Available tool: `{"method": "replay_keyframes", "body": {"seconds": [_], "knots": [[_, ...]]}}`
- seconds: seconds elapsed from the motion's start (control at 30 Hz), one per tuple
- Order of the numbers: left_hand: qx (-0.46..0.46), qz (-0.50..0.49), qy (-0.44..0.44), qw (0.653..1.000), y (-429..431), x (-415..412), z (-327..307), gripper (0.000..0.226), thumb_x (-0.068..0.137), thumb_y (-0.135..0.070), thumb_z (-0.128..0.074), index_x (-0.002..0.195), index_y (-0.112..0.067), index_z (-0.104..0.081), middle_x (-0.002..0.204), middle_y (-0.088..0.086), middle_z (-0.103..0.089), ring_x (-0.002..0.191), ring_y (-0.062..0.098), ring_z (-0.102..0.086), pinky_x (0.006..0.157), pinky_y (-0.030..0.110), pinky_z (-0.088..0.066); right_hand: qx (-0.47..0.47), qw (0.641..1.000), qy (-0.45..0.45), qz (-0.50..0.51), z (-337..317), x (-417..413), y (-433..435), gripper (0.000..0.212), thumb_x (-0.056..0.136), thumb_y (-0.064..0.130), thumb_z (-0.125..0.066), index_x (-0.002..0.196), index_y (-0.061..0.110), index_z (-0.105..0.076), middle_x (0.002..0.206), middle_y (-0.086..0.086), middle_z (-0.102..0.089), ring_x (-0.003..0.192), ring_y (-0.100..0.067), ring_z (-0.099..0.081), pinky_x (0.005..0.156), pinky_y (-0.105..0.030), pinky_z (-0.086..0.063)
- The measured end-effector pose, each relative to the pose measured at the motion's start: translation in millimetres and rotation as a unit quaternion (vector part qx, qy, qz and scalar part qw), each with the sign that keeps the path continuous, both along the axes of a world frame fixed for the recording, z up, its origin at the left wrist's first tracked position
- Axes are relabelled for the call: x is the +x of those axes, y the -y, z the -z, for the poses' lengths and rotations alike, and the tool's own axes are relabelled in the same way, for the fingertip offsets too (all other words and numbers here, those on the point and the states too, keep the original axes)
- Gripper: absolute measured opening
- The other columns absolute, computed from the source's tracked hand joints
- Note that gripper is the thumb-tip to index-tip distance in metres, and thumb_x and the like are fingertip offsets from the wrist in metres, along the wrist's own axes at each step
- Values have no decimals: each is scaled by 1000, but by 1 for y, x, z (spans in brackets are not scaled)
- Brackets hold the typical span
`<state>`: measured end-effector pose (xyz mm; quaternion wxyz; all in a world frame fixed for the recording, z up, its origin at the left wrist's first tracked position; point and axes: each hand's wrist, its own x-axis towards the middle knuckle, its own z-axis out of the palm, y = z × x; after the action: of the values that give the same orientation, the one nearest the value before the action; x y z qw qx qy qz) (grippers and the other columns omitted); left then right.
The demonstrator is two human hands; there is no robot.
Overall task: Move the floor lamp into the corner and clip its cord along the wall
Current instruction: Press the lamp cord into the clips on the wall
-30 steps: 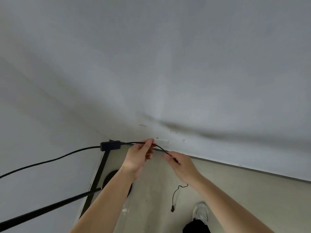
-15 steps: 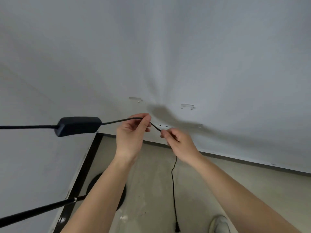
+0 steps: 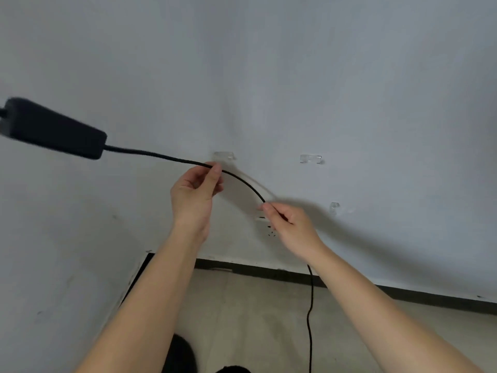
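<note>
Lighting: soft, even, dim-grey. Faint shadow on wall (image 3: 269, 76) beside right hand (image 3: 290, 227). Black inline box (image 3: 53, 130), left of wall clips, motion-blurred. Wide-angle bending at edges.

The hands have gone up along the wall (image 3: 295, 76) with the cord (image 3: 242, 180). The left hand (image 3: 195, 192) is now just below the first clip (image 3: 223, 155). The adapter (image 3: 51, 129) has swung up to the left, blurred. A third clip (image 3: 334, 208) has come into view.

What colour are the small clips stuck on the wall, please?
The clips are clear, see-through plastic, best seen in the head view.
</note>
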<state>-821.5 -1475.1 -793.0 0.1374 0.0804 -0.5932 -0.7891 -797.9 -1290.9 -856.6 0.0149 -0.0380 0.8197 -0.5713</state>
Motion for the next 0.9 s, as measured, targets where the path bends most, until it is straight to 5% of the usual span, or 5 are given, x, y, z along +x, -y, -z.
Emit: {"method": "replay_keyframes", "body": {"seconds": [0.17, 0.23, 0.43, 0.6, 0.9], "knots": [[-1, 57, 45, 997, 0, 4, 0, 6, 88, -15, -71, 86, -9, -73, 76, 4, -71, 70, 14, -67, 68, 23, -56, 20, 999, -47, 2, -46, -4, 18, 27, 97, 39, -54, 89, 24, -75, 53, 8, -49, 46, -2, -40, 54, -23, -36], [52, 51, 45, 996, 1, -3, -4, 8, 90, -11, -69, 83, -6, -70, 74, 5, -69, 66, 14, -66, 66, 22, -57, 35, 998, -50, 9, -59, -9, 19, 18, 95, 38, -57, 94, 31, -73, 64, -5, -64, 44, -2, -44, 51, -19, -39], [206, 12, 77, 976, 0, -14, -6, 5, 89, -7, -68, 87, -2, -67, 78, 8, -68, 60, 11, -67, 61, 20, -58, 38, 996, -51, 55, -75, -7, 4, 11, 91, 33, -64, 93, 26, -73, 79, -1, -74, 61, -5, -62, 58, -19, -44], [275, 2, 93, 957, -4, -20, -7, 6, 91, -9, -67, 90, -3, -66, 82, 8, -69, 61, 10, -71, 60, 20, -59, 101, 978, -168, 75, -102, -20, 15, 14, 92, 30, -64, 95, 21, -75, 79, 17, -69, 73, 0, -61, 72, -20, -45], [317, 3, 112, 942, -8, -23, -7, 10, 92, -14, -66, 91, -5, -67, 75, 5, -72, 57, 9, -71, 54, 19, -57, 215, 934, -260, 117, -110, -35, 24, 20, 94, 33, -59, 94, 20, -74, 88, 4, -76, 80, -19, -68, 74, -38, -56]]}}
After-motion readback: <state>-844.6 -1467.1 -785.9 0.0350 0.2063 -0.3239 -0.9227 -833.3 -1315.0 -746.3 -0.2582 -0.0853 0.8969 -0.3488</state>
